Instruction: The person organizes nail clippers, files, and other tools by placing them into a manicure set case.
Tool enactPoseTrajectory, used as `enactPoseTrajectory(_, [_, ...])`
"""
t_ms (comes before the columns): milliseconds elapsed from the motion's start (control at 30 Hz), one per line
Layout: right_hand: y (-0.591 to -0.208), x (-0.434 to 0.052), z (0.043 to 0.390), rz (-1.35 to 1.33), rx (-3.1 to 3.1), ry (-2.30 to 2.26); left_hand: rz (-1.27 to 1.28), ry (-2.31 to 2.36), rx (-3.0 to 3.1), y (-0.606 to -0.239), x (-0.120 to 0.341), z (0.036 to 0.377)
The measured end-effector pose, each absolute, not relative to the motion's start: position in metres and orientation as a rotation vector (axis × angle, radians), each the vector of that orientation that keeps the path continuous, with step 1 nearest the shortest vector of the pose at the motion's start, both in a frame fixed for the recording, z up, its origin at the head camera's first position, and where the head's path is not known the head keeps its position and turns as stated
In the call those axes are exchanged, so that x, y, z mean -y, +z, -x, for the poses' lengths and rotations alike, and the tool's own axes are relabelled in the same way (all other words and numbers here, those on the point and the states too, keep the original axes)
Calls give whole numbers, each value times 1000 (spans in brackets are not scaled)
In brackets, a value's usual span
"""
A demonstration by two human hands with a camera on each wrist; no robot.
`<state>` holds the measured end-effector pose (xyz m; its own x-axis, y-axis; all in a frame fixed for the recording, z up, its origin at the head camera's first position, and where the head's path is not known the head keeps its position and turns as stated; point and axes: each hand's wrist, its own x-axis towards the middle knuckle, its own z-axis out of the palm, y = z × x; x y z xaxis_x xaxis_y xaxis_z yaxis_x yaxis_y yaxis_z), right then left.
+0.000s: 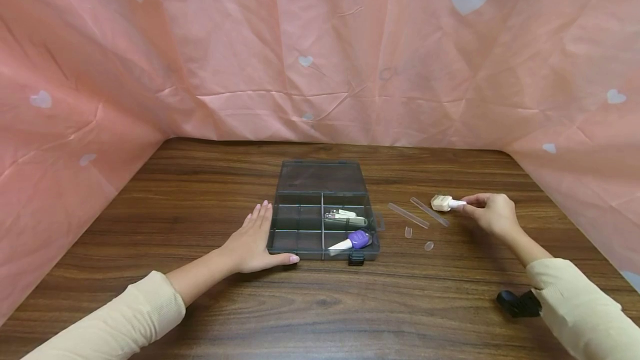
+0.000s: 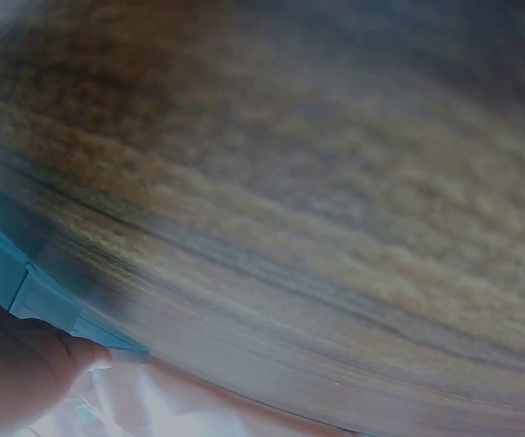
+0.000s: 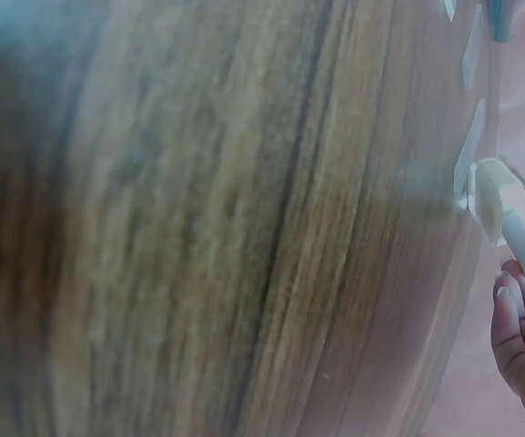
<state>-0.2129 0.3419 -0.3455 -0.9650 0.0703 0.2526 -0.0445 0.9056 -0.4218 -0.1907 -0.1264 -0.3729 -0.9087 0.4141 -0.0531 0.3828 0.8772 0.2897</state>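
Smoky plastic organiser box [image 1: 320, 182] held clippers and a purple bottle; the left hand [image 1: 255, 240] lay flat against its side, the right hand [image 1: 492, 213] pinched the beige bottle [image 1: 442, 203], with clear strips [image 1: 417, 214] probably left to stow.

No words, labels, brands or numbers can be read anywhere; the pink cloth backdrop [image 1: 320, 43] bears only pale printed heart shapes.
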Motion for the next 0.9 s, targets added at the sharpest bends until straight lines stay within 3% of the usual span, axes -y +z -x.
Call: enactPoseTrajectory(900, [-335, -335, 196, -95, 2708, 794, -617, 446, -2930, -373, 126, 190])
